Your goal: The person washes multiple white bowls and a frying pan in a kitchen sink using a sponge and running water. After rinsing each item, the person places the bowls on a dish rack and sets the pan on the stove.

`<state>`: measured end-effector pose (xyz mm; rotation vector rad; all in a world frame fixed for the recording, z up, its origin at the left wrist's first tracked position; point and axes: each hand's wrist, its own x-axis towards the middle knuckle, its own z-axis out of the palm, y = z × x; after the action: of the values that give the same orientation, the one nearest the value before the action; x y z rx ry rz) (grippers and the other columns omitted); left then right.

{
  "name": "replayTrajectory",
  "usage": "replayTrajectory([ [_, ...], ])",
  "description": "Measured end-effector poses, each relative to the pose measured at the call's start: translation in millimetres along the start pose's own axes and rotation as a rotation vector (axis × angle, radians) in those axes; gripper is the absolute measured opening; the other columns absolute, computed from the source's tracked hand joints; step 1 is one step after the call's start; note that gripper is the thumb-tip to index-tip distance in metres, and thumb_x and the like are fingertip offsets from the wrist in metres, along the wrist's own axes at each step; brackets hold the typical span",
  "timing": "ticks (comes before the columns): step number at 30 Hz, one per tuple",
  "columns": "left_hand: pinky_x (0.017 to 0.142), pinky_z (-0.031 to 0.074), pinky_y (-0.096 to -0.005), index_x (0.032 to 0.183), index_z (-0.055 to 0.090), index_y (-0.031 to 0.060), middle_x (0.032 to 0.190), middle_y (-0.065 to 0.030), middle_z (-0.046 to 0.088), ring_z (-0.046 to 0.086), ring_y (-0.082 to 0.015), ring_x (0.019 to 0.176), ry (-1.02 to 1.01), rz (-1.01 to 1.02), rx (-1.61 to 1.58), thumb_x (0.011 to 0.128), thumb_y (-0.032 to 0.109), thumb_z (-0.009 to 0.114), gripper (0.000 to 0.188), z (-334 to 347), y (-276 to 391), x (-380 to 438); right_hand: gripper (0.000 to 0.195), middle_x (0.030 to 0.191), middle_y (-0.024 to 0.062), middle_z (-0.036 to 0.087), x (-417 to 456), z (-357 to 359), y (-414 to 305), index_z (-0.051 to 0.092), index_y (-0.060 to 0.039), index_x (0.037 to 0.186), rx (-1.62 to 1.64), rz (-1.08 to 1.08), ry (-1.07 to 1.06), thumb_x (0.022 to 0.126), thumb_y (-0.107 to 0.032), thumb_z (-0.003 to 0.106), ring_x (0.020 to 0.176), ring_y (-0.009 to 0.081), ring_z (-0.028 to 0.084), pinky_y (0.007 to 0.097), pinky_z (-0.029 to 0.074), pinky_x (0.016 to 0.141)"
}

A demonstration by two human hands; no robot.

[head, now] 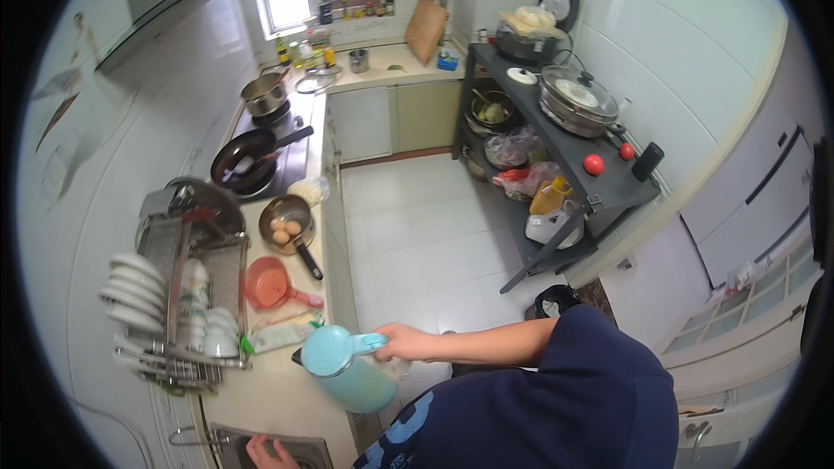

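Note:
A turquoise electric kettle [355, 381] with a closed lid is tilted above the counter's front edge. My right hand [405, 342] grips it by the handle. My left hand [268, 451] is over the metal sink [306, 446], fingers apart and nothing seen in them; the picture's lower rim cuts it off. Just beyond the kettle lie a green-and-white plastic packet [280, 337] and a red plastic ladle [268, 283]. Farther along, a small black-handled pan [280, 215] holds several brown eggs [285, 231].
A dish rack [174, 293] with bowls and plates lines the left wall. Beyond it, a black wok [244, 159] and a steel pot [264, 94] stand on the stove. A grey shelf unit [554, 124] is across the floor, with a lined bin [552, 303] near its foot.

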<state>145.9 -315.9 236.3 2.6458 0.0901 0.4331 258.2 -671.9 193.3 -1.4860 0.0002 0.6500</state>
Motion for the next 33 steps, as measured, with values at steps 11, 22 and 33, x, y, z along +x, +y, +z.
replayTrajectory([
  [11,0.083,0.045,-0.0434,0.090,0.061,0.0001,0.099,-0.0193,0.061,0.056,-0.0369,0.096,0.124,0.279,0.047,0.086,0.014,0.059,0.014,130.1,184.5,145.9,0.022,0.080,0.0041,0.061,-70.1,-279.8,-56.2,0.060,0.0003,0.094,-0.241,-0.301,0.552,0.073,-0.006,0.060,0.079,0.0139,0.056,0.0287,0.046,0.073],
  [22,0.078,0.045,-0.0392,0.087,0.058,0.0034,0.106,-0.0158,0.057,0.056,-0.0337,0.091,-0.194,0.458,-0.032,0.087,0.015,0.060,0.011,279.0,381.9,310.3,0.027,0.089,0.0121,0.063,-12.1,-542.9,-130.6,0.056,0.0017,0.101,0.104,-0.573,1.051,0.079,-0.012,0.065,0.084,0.0195,0.060,0.0328,0.047,0.078],
  [33,0.090,0.042,-0.0410,0.087,0.055,-0.0008,0.110,-0.0180,0.052,0.052,-0.0360,0.105,-0.363,0.567,-0.252,0.075,-0.002,0.060,0.013,448.3,489.6,532.3,0.029,0.094,0.0181,0.061,100.7,-800.9,-223.9,0.050,0.0036,0.104,0.058,-0.708,1.711,0.083,-0.014,0.061,0.088,0.0289,0.059,0.0380,0.045,0.080],
])
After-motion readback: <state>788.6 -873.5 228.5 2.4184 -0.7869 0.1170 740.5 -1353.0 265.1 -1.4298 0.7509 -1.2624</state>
